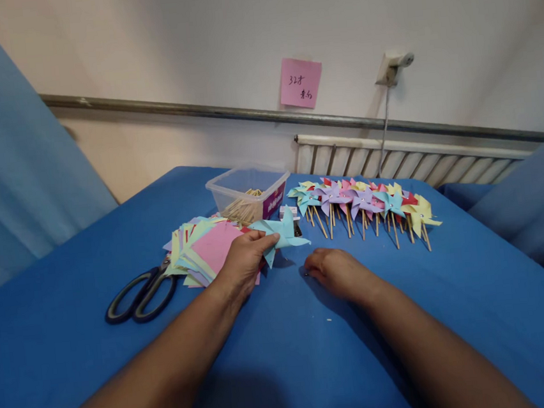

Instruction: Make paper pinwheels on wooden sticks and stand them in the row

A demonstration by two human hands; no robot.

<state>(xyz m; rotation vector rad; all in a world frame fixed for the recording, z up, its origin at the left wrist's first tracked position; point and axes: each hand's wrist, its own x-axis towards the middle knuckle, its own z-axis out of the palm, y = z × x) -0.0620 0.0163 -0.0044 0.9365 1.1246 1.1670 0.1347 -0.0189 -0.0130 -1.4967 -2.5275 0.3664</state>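
A light-blue paper pinwheel (283,232) is pinched between the thumb and fingers of my left hand (247,258), with no stick visible on it. My right hand (334,272) rests low over the table with its fingers drawn together. A tiny dark object (306,274) shows at those fingertips; its kind is too small to tell. Beside my left hand lies a fanned stack of coloured paper squares (215,244), pink on top. Just behind the pinwheel stands a small white box (288,211), partly covered.
Black-handled scissors (141,297) lie left of the paper. A clear plastic tub (225,186) holds wooden sticks (243,207). Several finished pinwheels (363,200) on sticks lie in a row at the back right. The blue-covered table (288,369) meets a wall with a radiator (411,155).
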